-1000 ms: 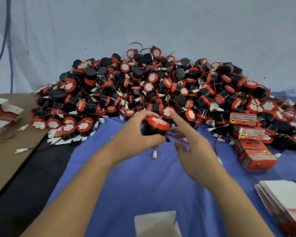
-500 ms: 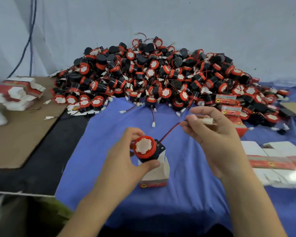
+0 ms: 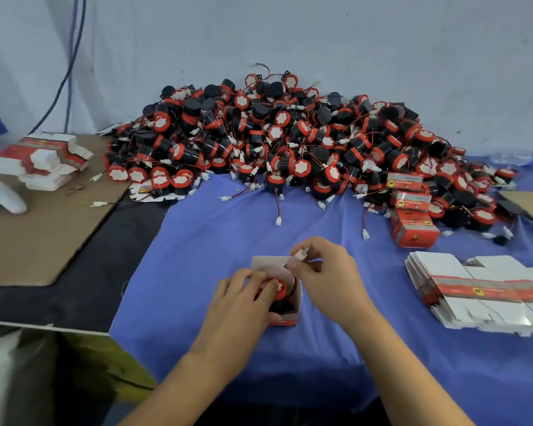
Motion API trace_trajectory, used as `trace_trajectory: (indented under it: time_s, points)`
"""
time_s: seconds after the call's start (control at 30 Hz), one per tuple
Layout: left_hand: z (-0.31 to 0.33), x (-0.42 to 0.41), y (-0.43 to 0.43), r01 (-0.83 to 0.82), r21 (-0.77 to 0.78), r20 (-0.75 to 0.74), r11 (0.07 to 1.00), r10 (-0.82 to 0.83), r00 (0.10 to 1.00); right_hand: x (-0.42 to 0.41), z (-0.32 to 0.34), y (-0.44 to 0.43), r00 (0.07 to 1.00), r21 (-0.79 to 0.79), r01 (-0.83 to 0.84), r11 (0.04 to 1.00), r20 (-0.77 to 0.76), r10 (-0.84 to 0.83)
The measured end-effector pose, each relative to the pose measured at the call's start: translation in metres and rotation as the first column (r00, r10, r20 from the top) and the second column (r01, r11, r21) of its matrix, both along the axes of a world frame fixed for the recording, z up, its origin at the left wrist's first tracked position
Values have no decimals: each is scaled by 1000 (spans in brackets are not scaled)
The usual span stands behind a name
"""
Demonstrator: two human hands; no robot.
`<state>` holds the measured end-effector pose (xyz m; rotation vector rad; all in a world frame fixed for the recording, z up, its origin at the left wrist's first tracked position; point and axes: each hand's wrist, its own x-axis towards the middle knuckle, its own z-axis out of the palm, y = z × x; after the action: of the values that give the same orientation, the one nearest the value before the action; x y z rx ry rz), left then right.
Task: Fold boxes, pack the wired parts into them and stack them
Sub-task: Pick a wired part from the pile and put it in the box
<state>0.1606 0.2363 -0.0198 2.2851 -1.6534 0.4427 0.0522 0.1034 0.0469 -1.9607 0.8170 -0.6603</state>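
A pale, scuffed wall (image 3: 366, 41) backs the tabletop (image 3: 74, 302), with dark cables (image 3: 71, 56) hanging down it at the left. A blue cloth (image 3: 197, 247) covers most of the dark surface, and a sheet of cardboard (image 3: 43, 241) lies at the left, carrying a stack of flat boxes (image 3: 40, 164). A big heap of red-and-black parts (image 3: 290, 139) with loose wires sits against the wall. A few closed red boxes (image 3: 413, 232) lie at the heap's right edge, and more flat boxes (image 3: 474, 293) are fanned out on the cloth nearer the right.

In front, an open box (image 3: 286, 316) stands on the cloth. The left hand (image 3: 237, 305) has its fingers (image 3: 254, 276) curled over a wired part (image 3: 280, 290) that sits partly inside the box. The right hand (image 3: 330, 278) pinches the part's white plug (image 3: 300, 254) just above the box's raised flap.

Half a second ago the left hand held the part above the box and the right hand held the plug off to the right with the wire stretched out. Now the part is down in the box and the plug is close over it.
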Motion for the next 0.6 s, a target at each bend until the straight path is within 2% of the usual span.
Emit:
trace_trajectory:
  time_s: [0.13, 0.27, 0.4, 0.5, 0.6]
  points:
    - [-9, -1, -1, -48, -45, 66, 998, 51, 997, 5, -1, 1, 996, -88, -24, 996, -85, 16]
    - [-4, -4, -6, -63, -101, 19, 993, 65, 998, 5, 0, 0, 996, -90, -9, 996, -85, 2]
    - [0, -3, -12, -85, 2, -94, 996, 85, 992, 1, -1, -3, 997, -88, -9, 996, -75, 2]
    - [-2, -3, -14, -71, 62, -51, 996, 74, 996, 0, -4, -3, 994, -114, -23, 993, -105, 11]
    - [2, -8, -9, -71, 54, -51, 996, 74, 996, 4, -5, -1, 993, -180, -25, 983, -121, 3]
